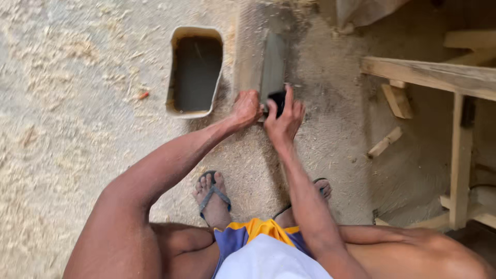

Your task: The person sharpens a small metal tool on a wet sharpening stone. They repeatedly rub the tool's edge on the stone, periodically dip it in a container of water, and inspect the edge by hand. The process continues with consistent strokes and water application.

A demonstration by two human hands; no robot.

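Person crouches over a flat grey sharpening stone (273, 64), a long rectangular slab with a dull, worn face, lying on the gritty, sawdust-covered floor (77, 129). Both hands meet at the stone's near end. Left hand (245, 108) is clenched, knuckles up, pressing on the small dark blade (278, 101) at the stone's near edge. Right hand (285, 120) grasps the same blade, fingers wrapped around its black, smooth body. The blade lies flat on the stone; most of it is hidden by fingers.

Just left of the stone sits a cut-open plastic container (195, 70), cream walls with rounded corners, dark liquid inside. Farther left of the stone a small red scrap (143, 95) lies in pale, curly wood shavings. Right of the stone: rough, unfinished timber frame (457, 124) and short wood offcuts (397, 101). Below the stone, feet in grey flip-flops (213, 196).
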